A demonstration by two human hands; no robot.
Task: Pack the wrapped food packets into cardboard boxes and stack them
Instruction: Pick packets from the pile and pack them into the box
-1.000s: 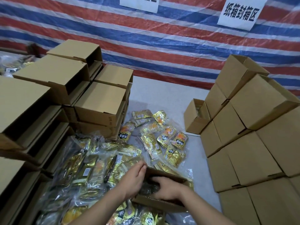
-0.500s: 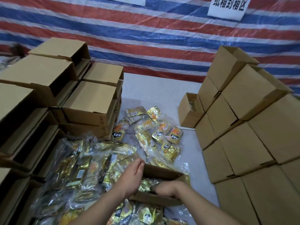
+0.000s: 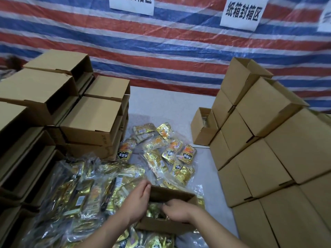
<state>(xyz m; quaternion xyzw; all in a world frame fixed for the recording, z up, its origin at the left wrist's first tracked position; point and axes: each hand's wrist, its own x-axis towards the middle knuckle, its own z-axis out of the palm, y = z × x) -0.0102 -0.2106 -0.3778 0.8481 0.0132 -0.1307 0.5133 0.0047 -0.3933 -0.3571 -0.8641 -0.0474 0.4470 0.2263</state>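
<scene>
- Striped tarp (image 3: 161,56) backs a grey table (image 3: 164,106).
- Open box (image 3: 166,224) sits near the front edge, among gold packets (image 3: 157,154).
- Left hand (image 3: 137,203) rests against the box's left wall, fingers straight.
- Right hand (image 3: 177,211) reaches inside onto packets; its grip can't be told.
- Box stacks (image 3: 268,158) stand right, more boxes (image 3: 93,119) left.

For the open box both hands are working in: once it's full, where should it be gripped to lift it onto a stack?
Probably by the two short end walls of the open box, one hand from each side. The left hand already rests against its left wall; the right hand is inside among the packets. The open top offers no lid to grip.
</scene>
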